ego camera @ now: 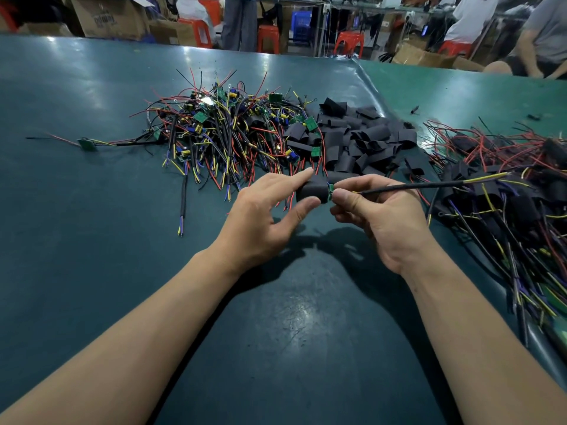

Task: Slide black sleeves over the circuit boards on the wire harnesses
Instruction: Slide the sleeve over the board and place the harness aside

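**Sleeve held at the board, mid-tabletop**

The left hand point(270, 210) pinches a black sleeve point(311, 191) between forefinger and thumb, its other fingers loosely spread below; the grip is closed on the sleeve, which hangs just above the tabletop point(92, 240) near its middle; the right hand point(377, 216) pinches a small green board point(331, 191) at the sleeve's right mouth, thumb and forefinger curled round it; only an edge of the board shows, the rest hidden by the sleeve and fingertips, so how far it sits inside cannot be told; a black cable point(411, 187) runs from the board out to the right over the right hand, ending in yellow and dark leads.

Beyond the hands, toward the far edge, lies a heap of bare harnesses point(221, 130) with green boards and red, yellow, blue and black wires; just right of it, touching, is a pile of loose sleeves point(362, 139); along the right edge spreads a second heap point(506, 185) of harnesses with black sleeves among their wires; one lone harness point(87, 144) lies apart toward the left edge.

Behind the tabletop stand cardboard boxes point(107, 16) and red stools point(268, 38); a seated person point(540, 38) is at the far right corner.
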A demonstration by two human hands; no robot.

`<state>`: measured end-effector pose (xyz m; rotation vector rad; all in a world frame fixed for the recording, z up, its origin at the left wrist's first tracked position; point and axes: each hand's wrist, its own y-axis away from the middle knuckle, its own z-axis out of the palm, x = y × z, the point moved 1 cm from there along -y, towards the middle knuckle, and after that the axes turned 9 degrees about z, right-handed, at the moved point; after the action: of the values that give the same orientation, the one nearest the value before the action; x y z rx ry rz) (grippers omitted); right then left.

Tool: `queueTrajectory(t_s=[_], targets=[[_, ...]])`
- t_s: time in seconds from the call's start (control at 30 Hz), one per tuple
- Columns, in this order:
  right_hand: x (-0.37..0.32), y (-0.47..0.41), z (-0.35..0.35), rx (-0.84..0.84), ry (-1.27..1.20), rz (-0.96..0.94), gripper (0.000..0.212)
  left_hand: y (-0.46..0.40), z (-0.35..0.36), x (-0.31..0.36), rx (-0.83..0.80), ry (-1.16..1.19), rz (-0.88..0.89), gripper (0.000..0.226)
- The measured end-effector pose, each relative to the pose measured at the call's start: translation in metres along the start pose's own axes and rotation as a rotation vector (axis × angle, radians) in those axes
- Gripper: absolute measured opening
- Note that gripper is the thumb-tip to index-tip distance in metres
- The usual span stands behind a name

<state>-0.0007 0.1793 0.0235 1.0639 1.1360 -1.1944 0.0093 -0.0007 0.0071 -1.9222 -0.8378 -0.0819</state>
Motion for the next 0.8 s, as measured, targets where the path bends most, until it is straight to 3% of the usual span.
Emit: queueTrajectory(t_s=[0.13,0.3,0.4,0.67,0.8], targets=[[-0.0037,0.0018,0.0,-0.057,-0.104,0.008,0.007,-0.0005,-0.0007,-0.0012,-0.031,-0.003,0.005,0.044],[-0.0001,0.0015,0.0027,0.013,-0.023,0.006,0.007,0.0004,-0.0004,-0.0001,-0.084,-0.042,0.044,0.055],[0.0004,0.0019,0.005,-0.012,-0.1,0.061,0.011,0.0007,-0.0008,-0.0026,-0.087,-0.023,0.01,0.059],[-0.0029,0.001,-0.0011,-0.025,-0.117,0.208,0.012,0.0009,-0.0018,-0.0042,-0.069,0.022,-0.089,0.038],[-0.002,0.0006,-0.002,-0.028,-0.05,0.077,0.011,0.0006,-0.0032,-0.0032,-0.074,0.009,-0.055,0.04]])
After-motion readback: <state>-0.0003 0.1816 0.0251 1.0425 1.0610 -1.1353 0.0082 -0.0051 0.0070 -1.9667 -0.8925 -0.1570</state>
